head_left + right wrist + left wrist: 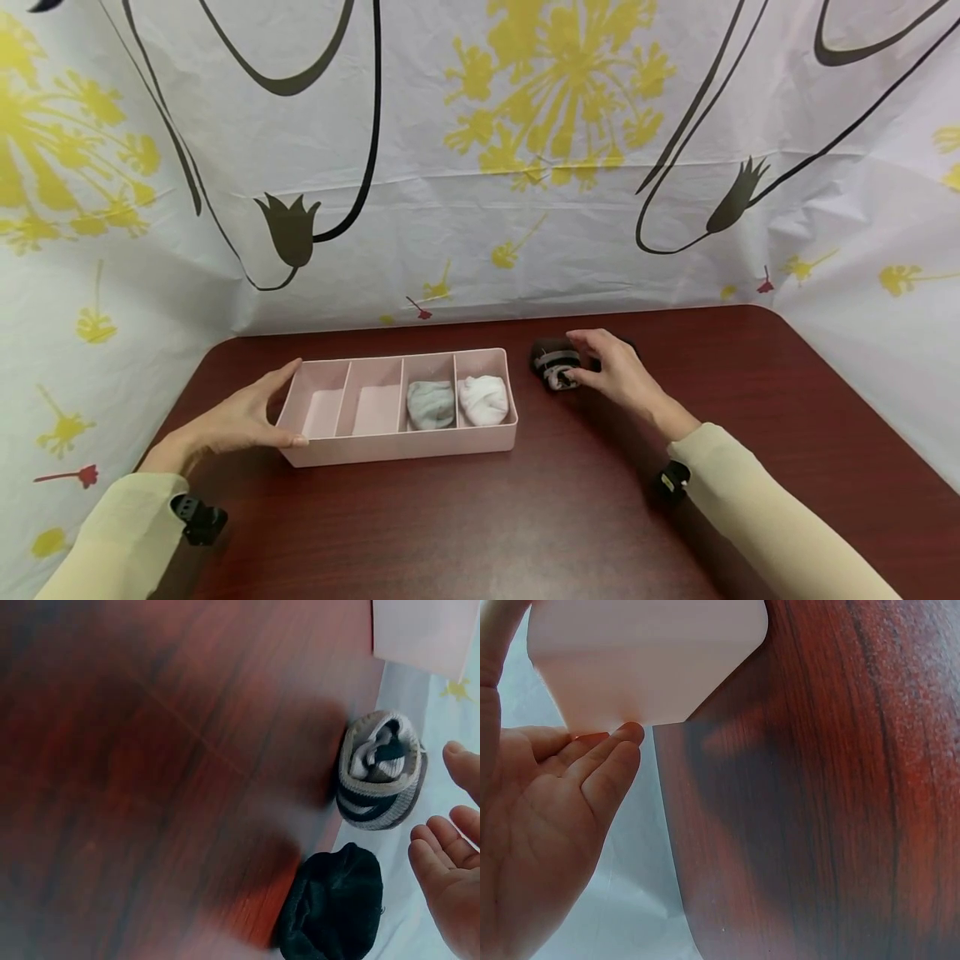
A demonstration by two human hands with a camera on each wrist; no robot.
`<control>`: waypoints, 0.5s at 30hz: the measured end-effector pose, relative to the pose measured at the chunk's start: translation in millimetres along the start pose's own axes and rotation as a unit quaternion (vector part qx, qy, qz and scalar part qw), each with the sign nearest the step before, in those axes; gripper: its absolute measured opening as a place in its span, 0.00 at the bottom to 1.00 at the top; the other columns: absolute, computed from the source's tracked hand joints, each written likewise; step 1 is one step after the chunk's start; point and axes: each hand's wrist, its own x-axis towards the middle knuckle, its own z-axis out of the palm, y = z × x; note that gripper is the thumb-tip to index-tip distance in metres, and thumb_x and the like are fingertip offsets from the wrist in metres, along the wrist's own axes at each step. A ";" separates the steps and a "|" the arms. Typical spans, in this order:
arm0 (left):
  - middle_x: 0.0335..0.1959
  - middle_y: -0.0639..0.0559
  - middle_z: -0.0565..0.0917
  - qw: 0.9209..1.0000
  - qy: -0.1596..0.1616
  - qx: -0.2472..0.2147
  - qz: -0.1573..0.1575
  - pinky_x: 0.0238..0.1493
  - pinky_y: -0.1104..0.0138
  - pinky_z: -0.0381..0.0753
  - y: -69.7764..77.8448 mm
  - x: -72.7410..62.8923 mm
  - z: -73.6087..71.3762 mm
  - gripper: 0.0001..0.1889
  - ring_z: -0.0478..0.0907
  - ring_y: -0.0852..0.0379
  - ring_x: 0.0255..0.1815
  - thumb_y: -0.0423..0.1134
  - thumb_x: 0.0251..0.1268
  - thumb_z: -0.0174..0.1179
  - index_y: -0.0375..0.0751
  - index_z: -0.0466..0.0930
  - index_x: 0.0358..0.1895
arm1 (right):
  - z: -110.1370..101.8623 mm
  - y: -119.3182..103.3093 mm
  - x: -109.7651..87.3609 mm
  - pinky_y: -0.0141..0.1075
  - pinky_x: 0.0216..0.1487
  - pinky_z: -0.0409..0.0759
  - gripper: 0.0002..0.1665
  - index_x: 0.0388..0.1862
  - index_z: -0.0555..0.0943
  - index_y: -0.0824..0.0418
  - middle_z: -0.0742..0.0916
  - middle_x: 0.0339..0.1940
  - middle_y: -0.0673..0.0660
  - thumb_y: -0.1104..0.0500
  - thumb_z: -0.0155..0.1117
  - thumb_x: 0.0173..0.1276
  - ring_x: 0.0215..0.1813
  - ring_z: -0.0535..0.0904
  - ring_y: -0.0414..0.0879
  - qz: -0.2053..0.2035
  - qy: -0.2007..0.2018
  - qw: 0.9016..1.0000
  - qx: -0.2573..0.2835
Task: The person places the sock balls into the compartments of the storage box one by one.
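Observation:
A pale pink box (397, 448) with several compartments lies on the table. My left hand (238, 415) holds its left end, the thumb at the near corner and the fingers at the far one; the left wrist view shows fingertips against the box's end wall (645, 675). A grey-green rolled sock (431, 405) and a white one (483, 400) sit in the two right compartments. Right of the box, my right hand (618, 371) hovers with thumb and fingers apart by a striped rolled sock (379, 771). Beside that lies a black rolled sock (334, 904), mostly hidden behind the hand in the head view.
The two left compartments (378, 408) show their bare floors. A dark red wooden table (480, 525) carries everything. A white cloth with yellow flowers (420, 167) hangs along its back and sides. Each wrist wears a small black camera (198, 518).

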 end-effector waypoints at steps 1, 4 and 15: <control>0.71 0.28 0.51 1.000 0.000 -0.002 -0.001 0.59 0.35 0.58 -0.2 0.1 0.1 0.61 0.52 0.32 0.68 0.48 0.40 0.75 0.36 0.41 0.75 | 0.0 1.0 1.2 0.48 0.52 0.77 0.33 0.61 0.72 0.70 0.78 0.54 0.65 0.65 0.71 0.56 0.54 0.77 0.60 0.002 -0.006 1.000 -0.003; 0.71 0.28 0.51 1.000 -0.001 -0.009 -0.004 0.59 0.35 0.58 -1.0 0.2 0.5 0.61 0.52 0.32 0.68 0.48 0.40 0.75 0.36 0.41 0.75 | 1.2 3.9 5.2 0.50 0.51 0.77 0.35 0.62 0.70 0.69 0.77 0.55 0.66 0.63 0.71 0.56 0.53 0.76 0.60 0.003 -0.021 1.000 -0.016; 0.71 0.29 0.52 1.000 0.001 -0.003 -0.006 0.58 0.35 0.60 -1.2 -0.4 -0.1 0.61 0.54 0.33 0.67 0.49 0.40 0.74 0.37 0.42 0.75 | 6.0 8.5 15.8 0.54 0.54 0.73 0.38 0.63 0.68 0.70 0.74 0.59 0.68 0.63 0.72 0.55 0.59 0.72 0.60 -0.007 -0.068 0.995 -0.066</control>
